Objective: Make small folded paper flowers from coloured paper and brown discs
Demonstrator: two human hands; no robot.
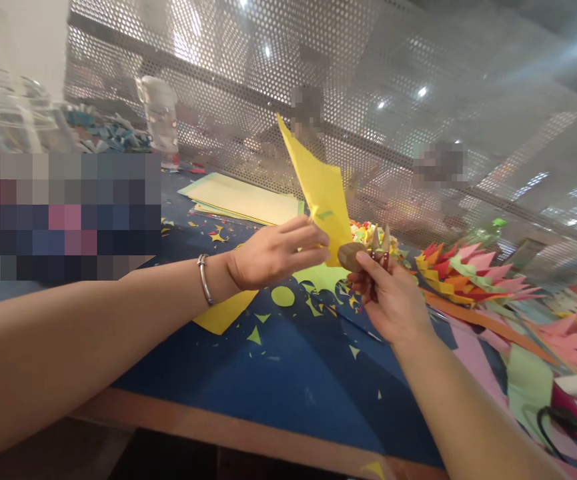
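Note:
My left hand, with a silver bangle at the wrist, is closed at the lower left edge of a yellow paper sheet, which stands up bent in the air. My right hand pinches a small brown many-sided piece between thumb and fingers, close to the sheet's lower corner. Scissors sit in the same hand, blades pointing up; the fingers partly hide them. Below lie a light green cut circle, another yellow sheet and green paper scraps.
A paper stack lies at the back of the blue-covered table. Folded-paper flowers and paper strips crowd the right. A thin blue stick lies mid-table. A bottle and glass jar stand back left, near a perforated screen.

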